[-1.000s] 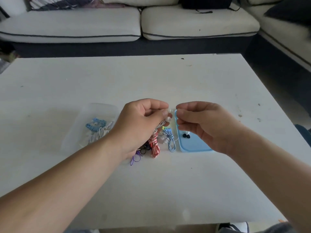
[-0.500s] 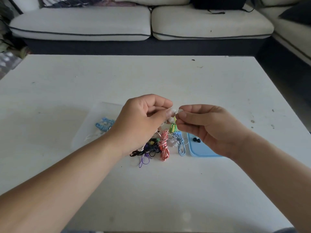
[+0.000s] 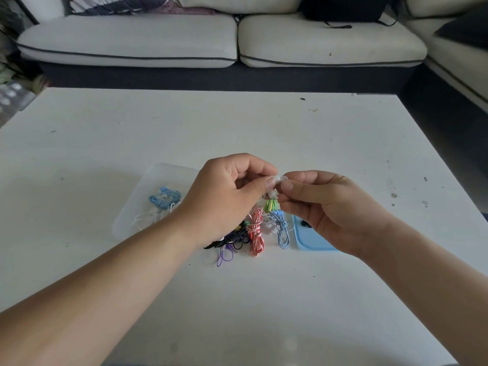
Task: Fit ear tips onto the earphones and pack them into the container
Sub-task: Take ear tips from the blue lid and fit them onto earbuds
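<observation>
My left hand (image 3: 229, 196) and my right hand (image 3: 324, 207) meet above the table, fingertips together. Between them is a small white earbud (image 3: 279, 179); the left hand pinches it, and the right thumb and forefinger pinch a white ear tip against it. Below lies a heap of coiled earphones: red-and-white (image 3: 255, 231), pale blue (image 3: 282, 228), green-yellow (image 3: 272, 204), purple and black (image 3: 229, 244). A clear container (image 3: 148, 202) at the left holds a blue coiled earphone (image 3: 165, 200) and a white one. A blue lid (image 3: 309, 241) at the right carries black ear tips (image 3: 305, 224).
The white table (image 3: 264, 133) stretches far beyond the objects, with small dark specks on its right side. A pale sofa (image 3: 211, 40) with a dark bag on it stands behind the far edge. The near table edge lies just below my forearms.
The view has shifted, so the objects sit further right in frame. Both hands stayed together, with the right fingertips closing tighter against the earbud.
</observation>
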